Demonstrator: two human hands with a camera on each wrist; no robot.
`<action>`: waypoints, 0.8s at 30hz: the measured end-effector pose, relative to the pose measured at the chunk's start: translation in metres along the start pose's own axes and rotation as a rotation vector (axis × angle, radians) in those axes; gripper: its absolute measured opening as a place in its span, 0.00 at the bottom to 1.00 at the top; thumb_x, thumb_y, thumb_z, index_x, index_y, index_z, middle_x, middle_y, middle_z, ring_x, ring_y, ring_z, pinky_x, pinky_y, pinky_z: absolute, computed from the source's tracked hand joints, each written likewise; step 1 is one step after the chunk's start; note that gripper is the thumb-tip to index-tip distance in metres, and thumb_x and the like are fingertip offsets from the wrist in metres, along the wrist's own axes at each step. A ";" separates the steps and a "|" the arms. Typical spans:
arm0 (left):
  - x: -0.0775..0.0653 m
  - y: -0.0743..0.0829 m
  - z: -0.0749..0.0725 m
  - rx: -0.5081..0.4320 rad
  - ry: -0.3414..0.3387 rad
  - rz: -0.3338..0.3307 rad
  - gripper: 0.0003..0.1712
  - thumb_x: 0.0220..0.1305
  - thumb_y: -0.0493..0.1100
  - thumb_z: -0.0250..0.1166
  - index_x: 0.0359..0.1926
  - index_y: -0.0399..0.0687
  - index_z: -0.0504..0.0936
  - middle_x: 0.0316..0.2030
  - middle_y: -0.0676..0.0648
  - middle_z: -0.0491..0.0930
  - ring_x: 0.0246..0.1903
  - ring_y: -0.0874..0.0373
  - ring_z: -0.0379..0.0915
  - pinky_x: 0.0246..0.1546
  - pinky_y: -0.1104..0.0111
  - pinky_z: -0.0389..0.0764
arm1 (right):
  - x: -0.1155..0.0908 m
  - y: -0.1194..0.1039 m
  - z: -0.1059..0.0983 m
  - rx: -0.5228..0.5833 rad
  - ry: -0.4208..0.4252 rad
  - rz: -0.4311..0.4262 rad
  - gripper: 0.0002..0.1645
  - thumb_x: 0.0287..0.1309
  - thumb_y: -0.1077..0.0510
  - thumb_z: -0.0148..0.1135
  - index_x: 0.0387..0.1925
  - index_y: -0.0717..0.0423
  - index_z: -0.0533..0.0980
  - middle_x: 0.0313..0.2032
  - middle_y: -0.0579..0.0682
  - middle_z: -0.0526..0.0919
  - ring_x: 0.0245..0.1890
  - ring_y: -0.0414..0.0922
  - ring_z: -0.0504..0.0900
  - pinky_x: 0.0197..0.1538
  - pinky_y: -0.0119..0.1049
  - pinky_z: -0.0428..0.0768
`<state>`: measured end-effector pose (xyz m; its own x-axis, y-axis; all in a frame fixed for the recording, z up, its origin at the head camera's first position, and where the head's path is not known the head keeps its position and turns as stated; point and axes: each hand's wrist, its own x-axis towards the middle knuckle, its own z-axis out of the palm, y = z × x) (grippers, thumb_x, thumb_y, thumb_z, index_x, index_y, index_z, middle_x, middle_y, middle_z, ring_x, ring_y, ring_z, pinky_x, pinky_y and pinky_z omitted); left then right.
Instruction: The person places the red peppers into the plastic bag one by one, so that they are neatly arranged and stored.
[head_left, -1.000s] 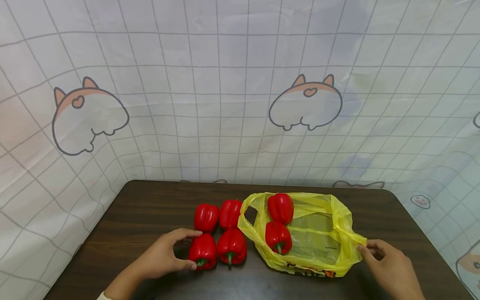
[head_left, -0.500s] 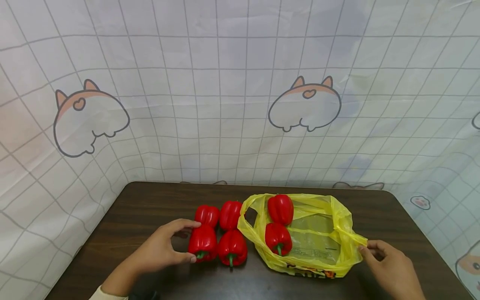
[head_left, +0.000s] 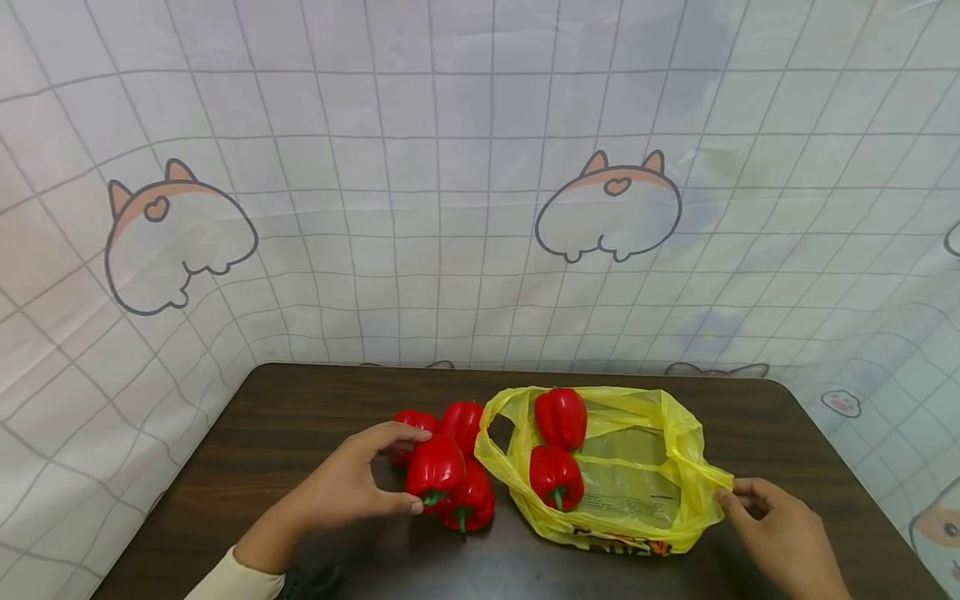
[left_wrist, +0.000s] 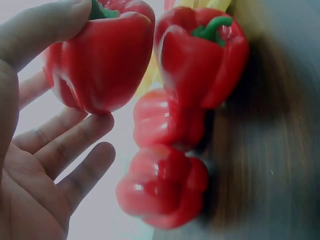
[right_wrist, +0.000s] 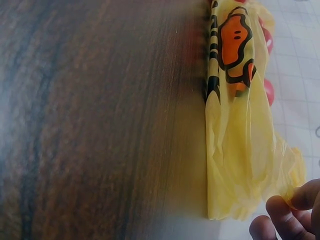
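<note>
My left hand (head_left: 348, 483) holds a red bell pepper (head_left: 437, 467) between thumb and fingers, raised off the table with its green stem toward me. Behind and beside it on the table are three more red bell peppers, among them the front one (head_left: 474, 504) and a back one (head_left: 461, 423). In the left wrist view, the held pepper (left_wrist: 107, 65) is gripped at the top while some fingers stand free. My right hand (head_left: 783, 529) pinches the right edge of a yellow plastic bag (head_left: 555, 527). Two bell peppers (head_left: 561, 418) lie in the bag's left part.
The dark wooden table (head_left: 315, 408) carries everything. Behind it hangs a white gridded curtain (head_left: 420, 208) with cartoon animals. The bag's left rim and handle loop stand close to the loose peppers.
My left hand has lifted the front-left bell pepper and carried it rightward, so it now partly covers the neighbouring pepper. The right hand and bag have hardly moved.
</note>
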<state>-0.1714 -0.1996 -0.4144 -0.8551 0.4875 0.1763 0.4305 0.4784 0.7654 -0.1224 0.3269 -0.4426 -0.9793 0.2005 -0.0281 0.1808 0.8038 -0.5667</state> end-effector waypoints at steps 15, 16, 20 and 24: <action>0.030 0.021 0.023 -0.079 -0.049 0.032 0.41 0.49 0.52 0.83 0.63 0.70 0.75 0.59 0.62 0.75 0.55 0.58 0.75 0.54 0.48 0.81 | -0.001 -0.001 -0.003 0.000 0.014 -0.011 0.33 0.73 0.40 0.58 0.54 0.69 0.78 0.37 0.51 0.87 0.37 0.53 0.84 0.36 0.51 0.82; 0.032 0.022 0.024 -0.085 -0.052 0.040 0.41 0.49 0.52 0.83 0.63 0.70 0.75 0.59 0.62 0.75 0.55 0.58 0.75 0.54 0.49 0.81 | -0.001 -0.002 -0.003 0.002 0.013 -0.009 0.33 0.73 0.40 0.58 0.54 0.69 0.78 0.37 0.51 0.87 0.37 0.53 0.84 0.36 0.51 0.82; 0.038 0.026 0.031 -0.098 -0.065 0.072 0.41 0.49 0.52 0.83 0.64 0.70 0.75 0.59 0.63 0.75 0.55 0.59 0.75 0.52 0.51 0.82 | -0.002 -0.003 -0.003 0.000 0.011 -0.004 0.33 0.73 0.41 0.58 0.55 0.70 0.77 0.37 0.51 0.86 0.37 0.54 0.84 0.36 0.52 0.82; 0.044 0.029 0.036 -0.099 -0.079 0.083 0.40 0.50 0.53 0.83 0.64 0.70 0.75 0.59 0.63 0.75 0.56 0.60 0.75 0.52 0.51 0.82 | -0.002 -0.003 -0.003 -0.004 0.008 0.002 0.33 0.73 0.41 0.58 0.55 0.70 0.77 0.37 0.51 0.86 0.37 0.54 0.84 0.36 0.52 0.82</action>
<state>-0.1862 -0.1380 -0.4065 -0.7909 0.5799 0.1952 0.4648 0.3618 0.8081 -0.1209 0.3255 -0.4385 -0.9782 0.2065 -0.0224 0.1830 0.8057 -0.5633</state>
